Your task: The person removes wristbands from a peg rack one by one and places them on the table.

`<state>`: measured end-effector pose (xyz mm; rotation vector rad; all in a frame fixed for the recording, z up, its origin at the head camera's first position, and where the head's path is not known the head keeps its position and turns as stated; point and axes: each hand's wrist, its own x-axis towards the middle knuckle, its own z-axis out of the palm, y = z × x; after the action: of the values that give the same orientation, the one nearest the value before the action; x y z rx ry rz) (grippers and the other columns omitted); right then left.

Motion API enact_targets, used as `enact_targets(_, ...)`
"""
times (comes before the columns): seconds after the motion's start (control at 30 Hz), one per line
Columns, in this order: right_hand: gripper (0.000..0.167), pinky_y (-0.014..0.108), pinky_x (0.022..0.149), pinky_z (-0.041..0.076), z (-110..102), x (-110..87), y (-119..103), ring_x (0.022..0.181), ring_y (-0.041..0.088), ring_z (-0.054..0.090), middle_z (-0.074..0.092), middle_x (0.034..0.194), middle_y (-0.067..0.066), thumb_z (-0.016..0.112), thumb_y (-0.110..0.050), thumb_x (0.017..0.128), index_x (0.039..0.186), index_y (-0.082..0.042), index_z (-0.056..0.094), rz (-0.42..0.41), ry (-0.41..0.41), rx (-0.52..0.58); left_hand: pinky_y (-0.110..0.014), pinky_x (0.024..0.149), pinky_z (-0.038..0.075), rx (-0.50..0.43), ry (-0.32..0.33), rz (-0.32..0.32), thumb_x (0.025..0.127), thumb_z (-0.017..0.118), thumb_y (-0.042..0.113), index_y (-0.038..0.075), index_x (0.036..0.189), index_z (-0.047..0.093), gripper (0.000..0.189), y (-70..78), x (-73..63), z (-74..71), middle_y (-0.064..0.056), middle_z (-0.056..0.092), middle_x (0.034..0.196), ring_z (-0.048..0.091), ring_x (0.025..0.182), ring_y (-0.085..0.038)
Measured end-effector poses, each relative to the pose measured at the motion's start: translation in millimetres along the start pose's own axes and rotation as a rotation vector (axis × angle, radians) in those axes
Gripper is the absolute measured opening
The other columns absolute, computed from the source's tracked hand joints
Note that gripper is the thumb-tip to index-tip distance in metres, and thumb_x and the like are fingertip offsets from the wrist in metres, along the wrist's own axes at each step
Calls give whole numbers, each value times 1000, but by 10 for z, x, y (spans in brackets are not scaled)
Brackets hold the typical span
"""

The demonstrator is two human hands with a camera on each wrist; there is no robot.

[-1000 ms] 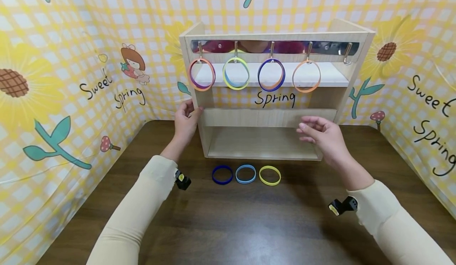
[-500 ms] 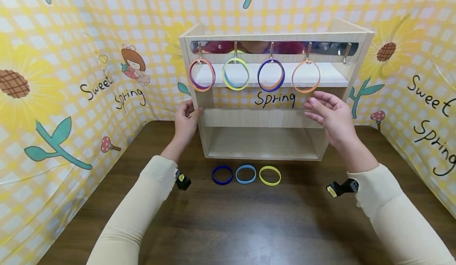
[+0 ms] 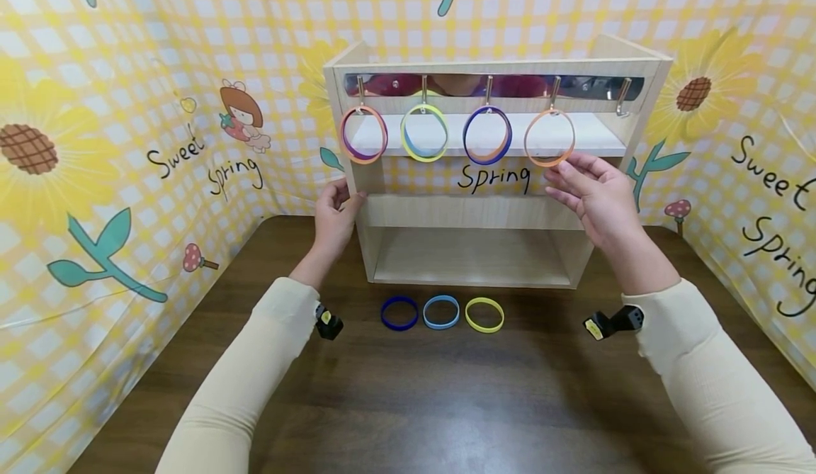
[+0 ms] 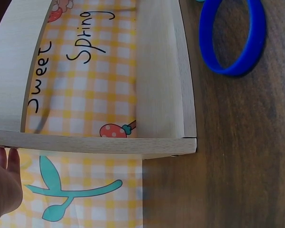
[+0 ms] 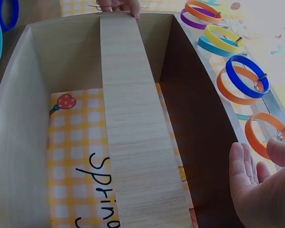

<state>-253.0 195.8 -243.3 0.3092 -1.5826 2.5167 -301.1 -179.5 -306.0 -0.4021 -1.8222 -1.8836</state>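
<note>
Your orange band [image 5: 250,135] hung from the 4th hook [image 3: 557,95] counting from your left, with your right grip [image 3: 605,201] right up at its lower edge. The thumb overlapped the rim in the right wrist view, but I couldn't tell if you'd really pinched it or were only touching.

Handling-wise, it looked like silicone or rubber to me: probably super light, bendy, more grabby than slippery, and hard to break. That lower rim seemed a decent spot to take hold, thumb in front and a finger behind. Tugging straight down would probably just stretch it against the hook.

The 3 hooks to its left [image 3: 489,91] carried pairs of bands [image 5: 231,73]. Your left grip [image 3: 333,222] held the side edge of the wooden rack [image 3: 478,212], thumb at the front. On the counter [image 3: 408,389] before it lay a dark blue band [image 3: 399,328], a light blue band [image 3: 441,326] and a yellow band [image 3: 484,330], flat in a row. Checked cloth [image 3: 280,105] hung behind.
</note>
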Motion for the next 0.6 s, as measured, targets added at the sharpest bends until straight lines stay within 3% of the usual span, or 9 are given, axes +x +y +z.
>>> enact_targets(0.2, 23, 29, 77, 55, 22, 12, -23, 88, 19, 68, 64, 103, 11, 69, -6, 88, 108, 2, 61, 12, 21, 26, -22, 80, 48, 7, 8, 6, 89, 60, -3, -17, 120, 52, 36, -13, -1, 8, -7, 60, 100, 58, 93, -12)
enact_targets(0.4, 24, 28, 75, 55, 43, 7, -46, 85, 18, 68, 65, 102, 11, 70, -6, 88, 108, 3, 60, 10, 35, 20, -22, 81, 48, 0, -5, 6, 90, 59, -4, -18, 122, 50, 37, 1, -2, 0, -28, 57, 111, 57, 94, -12)
enact_targets(0.47, 26, 28, 75, 55, 48, 2, -58, 84, 18, 68, 65, 101, 11, 70, -7, 87, 108, 3, 60, 13, 41, 19, -22, 81, 47, 0, -9, 7, 90, 59, -4, -18, 123, 50, 37, 1, -1, -5, -31, 56, 113, 57, 95, -12)
enact_targets(0.6, 27, 28, 74, 55, 59, -10, -95, 84, 18, 69, 66, 100, 11, 71, -8, 87, 109, 3, 59, 19, 56, 30, -23, 81, 47, 10, -3, 9, 89, 59, -4, -17, 122, 51, 36, -1, -1, -6, -17, 59, 106, 56, 96, -14)
